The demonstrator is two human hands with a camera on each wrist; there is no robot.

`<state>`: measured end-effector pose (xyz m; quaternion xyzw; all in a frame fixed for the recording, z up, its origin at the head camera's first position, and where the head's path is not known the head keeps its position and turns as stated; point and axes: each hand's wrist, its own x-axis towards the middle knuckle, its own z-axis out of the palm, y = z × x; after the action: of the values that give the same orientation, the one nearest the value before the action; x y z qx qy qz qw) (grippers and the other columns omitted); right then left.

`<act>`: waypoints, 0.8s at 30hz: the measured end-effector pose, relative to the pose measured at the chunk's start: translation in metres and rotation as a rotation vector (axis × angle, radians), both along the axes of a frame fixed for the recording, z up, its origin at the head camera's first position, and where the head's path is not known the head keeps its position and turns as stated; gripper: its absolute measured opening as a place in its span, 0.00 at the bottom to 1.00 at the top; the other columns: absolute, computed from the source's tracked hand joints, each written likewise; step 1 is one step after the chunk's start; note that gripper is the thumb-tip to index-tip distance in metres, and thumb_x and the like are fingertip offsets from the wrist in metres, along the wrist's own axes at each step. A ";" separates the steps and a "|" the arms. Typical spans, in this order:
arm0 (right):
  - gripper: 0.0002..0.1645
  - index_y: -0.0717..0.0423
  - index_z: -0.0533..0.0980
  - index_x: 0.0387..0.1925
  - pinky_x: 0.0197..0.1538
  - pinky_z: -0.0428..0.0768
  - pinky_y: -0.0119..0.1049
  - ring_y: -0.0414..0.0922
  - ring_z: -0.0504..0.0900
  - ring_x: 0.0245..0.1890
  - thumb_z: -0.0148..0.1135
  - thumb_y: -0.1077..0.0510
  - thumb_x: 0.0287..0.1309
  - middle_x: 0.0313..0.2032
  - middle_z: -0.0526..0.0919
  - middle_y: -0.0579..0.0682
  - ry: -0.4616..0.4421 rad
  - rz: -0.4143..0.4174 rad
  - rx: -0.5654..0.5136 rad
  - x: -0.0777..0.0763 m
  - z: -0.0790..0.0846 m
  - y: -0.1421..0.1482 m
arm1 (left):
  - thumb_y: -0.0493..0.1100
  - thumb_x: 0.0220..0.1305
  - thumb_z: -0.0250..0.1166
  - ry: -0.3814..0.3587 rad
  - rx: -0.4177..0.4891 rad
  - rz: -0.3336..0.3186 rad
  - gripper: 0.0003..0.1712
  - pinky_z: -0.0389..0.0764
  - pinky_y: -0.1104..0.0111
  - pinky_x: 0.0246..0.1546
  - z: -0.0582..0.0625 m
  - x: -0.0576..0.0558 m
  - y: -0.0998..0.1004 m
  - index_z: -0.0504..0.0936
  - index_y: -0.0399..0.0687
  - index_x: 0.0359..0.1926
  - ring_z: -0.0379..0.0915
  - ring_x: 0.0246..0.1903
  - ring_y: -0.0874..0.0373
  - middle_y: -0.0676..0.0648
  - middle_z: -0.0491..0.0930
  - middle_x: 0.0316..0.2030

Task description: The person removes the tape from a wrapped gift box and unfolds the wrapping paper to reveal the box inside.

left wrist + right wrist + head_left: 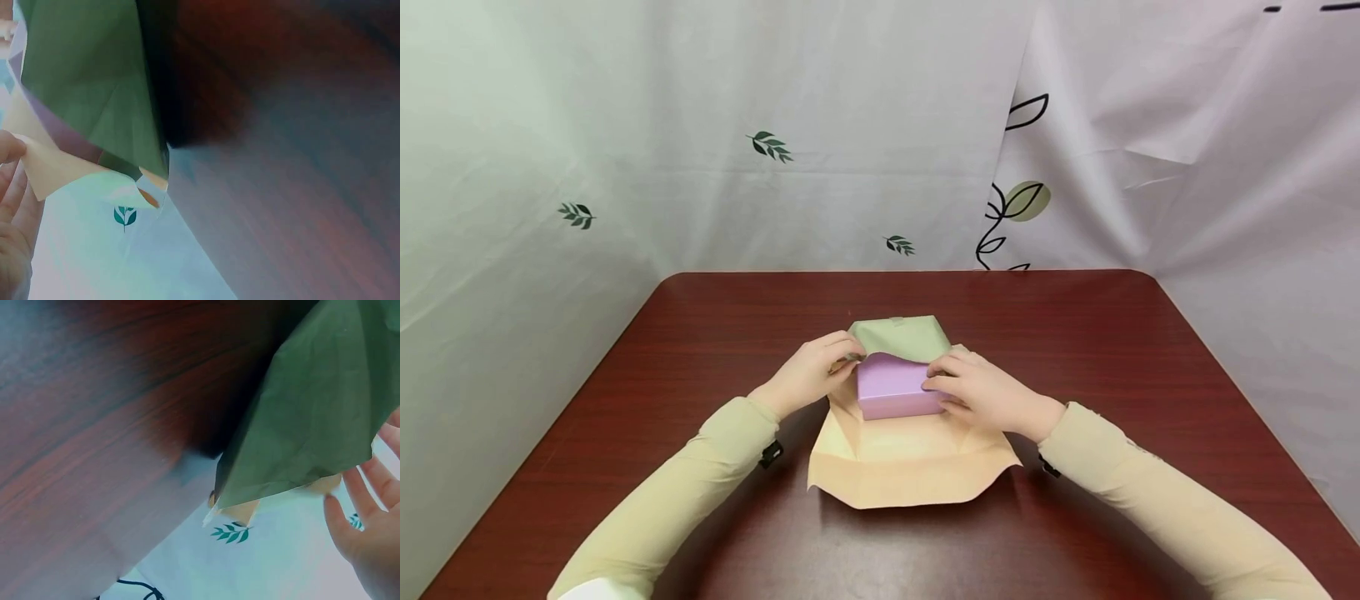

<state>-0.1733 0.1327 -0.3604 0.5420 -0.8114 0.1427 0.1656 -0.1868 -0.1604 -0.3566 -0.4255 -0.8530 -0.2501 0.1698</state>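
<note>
A shiny purple box [891, 386] sits on a sheet of wrapping paper [917, 479], cream on the inner face and green on the outer. The paper's near flap spreads toward the person with a crease across it. Behind the box lies a folded green part [901, 335] with a small strip at its far edge. My left hand [812, 371] is at the box's left end, pinching a cream flap [56, 164] between thumb and fingers. Over the box's right end, my right hand [981, 390] rests its fingertips; its fingers look spread beside the green paper [306, 419] in the right wrist view.
A dark red wooden table [730, 321] with rounded far corners carries the work. White curtains [850, 108] printed with leaves hang around its far edge and sides. A thin black cord [147, 587] shows low in the right wrist view.
</note>
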 end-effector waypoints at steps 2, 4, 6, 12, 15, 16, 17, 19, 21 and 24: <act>0.17 0.55 0.80 0.40 0.52 0.72 0.44 0.49 0.74 0.46 0.71 0.65 0.44 0.42 0.78 0.51 0.017 0.005 -0.007 0.000 -0.001 0.000 | 0.25 0.54 0.64 -0.016 0.016 0.016 0.12 0.80 0.71 0.35 0.002 -0.003 0.000 0.80 0.39 0.40 0.78 0.33 0.58 0.46 0.79 0.36; 0.18 0.55 0.79 0.39 0.52 0.72 0.45 0.49 0.74 0.46 0.71 0.65 0.43 0.42 0.78 0.51 0.030 0.013 -0.013 -0.001 -0.002 0.000 | 0.25 0.55 0.63 -0.042 0.030 0.036 0.12 0.81 0.70 0.35 0.005 -0.007 0.002 0.81 0.38 0.40 0.79 0.33 0.57 0.46 0.79 0.35; 0.18 0.55 0.79 0.39 0.52 0.73 0.44 0.48 0.74 0.45 0.71 0.65 0.42 0.42 0.78 0.51 0.033 0.018 -0.019 -0.001 -0.003 0.001 | 0.25 0.56 0.62 -0.064 0.034 0.055 0.11 0.81 0.70 0.36 0.008 -0.011 0.003 0.80 0.37 0.41 0.79 0.34 0.56 0.45 0.79 0.35; 0.18 0.55 0.78 0.40 0.51 0.73 0.45 0.49 0.75 0.45 0.71 0.64 0.43 0.42 0.78 0.51 0.002 0.010 -0.006 -0.001 -0.003 0.001 | 0.28 0.59 0.61 -0.068 0.008 0.143 0.09 0.80 0.66 0.38 0.014 -0.028 0.007 0.80 0.40 0.41 0.77 0.36 0.56 0.46 0.80 0.37; 0.18 0.55 0.79 0.40 0.51 0.74 0.45 0.49 0.75 0.45 0.71 0.64 0.43 0.42 0.78 0.51 -0.006 0.009 -0.007 -0.001 -0.002 0.001 | 0.28 0.60 0.60 -0.056 -0.013 0.175 0.09 0.79 0.64 0.39 0.016 -0.039 0.007 0.79 0.40 0.41 0.76 0.36 0.55 0.45 0.79 0.37; 0.17 0.55 0.79 0.39 0.51 0.74 0.44 0.48 0.75 0.45 0.72 0.64 0.43 0.42 0.78 0.51 -0.004 0.013 -0.010 -0.001 -0.002 0.001 | 0.28 0.60 0.60 -0.051 -0.021 0.185 0.09 0.79 0.64 0.40 0.017 -0.043 0.007 0.79 0.39 0.41 0.76 0.36 0.55 0.45 0.79 0.36; 0.17 0.55 0.79 0.39 0.50 0.74 0.44 0.48 0.75 0.44 0.72 0.64 0.43 0.42 0.78 0.51 0.002 0.017 -0.014 -0.001 -0.002 0.001 | 0.28 0.60 0.60 -0.042 -0.033 0.194 0.09 0.79 0.63 0.40 0.017 -0.046 0.007 0.79 0.39 0.41 0.76 0.36 0.54 0.45 0.79 0.36; 0.18 0.55 0.78 0.39 0.49 0.74 0.44 0.48 0.75 0.44 0.72 0.64 0.43 0.42 0.77 0.51 0.001 0.018 -0.017 -0.002 -0.002 0.001 | 0.27 0.60 0.60 -0.025 -0.052 0.216 0.08 0.79 0.63 0.40 0.016 -0.053 0.005 0.80 0.38 0.40 0.76 0.36 0.53 0.45 0.79 0.36; 0.18 0.55 0.78 0.39 0.48 0.74 0.44 0.48 0.75 0.44 0.72 0.64 0.43 0.42 0.77 0.51 0.000 0.016 -0.018 -0.002 -0.003 0.000 | 0.27 0.60 0.60 -0.009 -0.081 0.246 0.07 0.79 0.63 0.40 0.015 -0.060 0.004 0.81 0.38 0.38 0.77 0.36 0.53 0.45 0.79 0.36; 0.17 0.55 0.79 0.39 0.48 0.75 0.44 0.48 0.75 0.44 0.72 0.64 0.43 0.42 0.77 0.51 -0.008 0.011 -0.017 -0.002 -0.004 0.000 | 0.27 0.60 0.59 -0.010 -0.120 0.286 0.08 0.79 0.62 0.42 0.014 -0.068 0.002 0.83 0.37 0.36 0.78 0.38 0.51 0.44 0.79 0.36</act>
<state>-0.1748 0.1325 -0.3642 0.5445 -0.8079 0.1525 0.1661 -0.2544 -0.1583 -0.3428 -0.3077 -0.9191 -0.1741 0.1737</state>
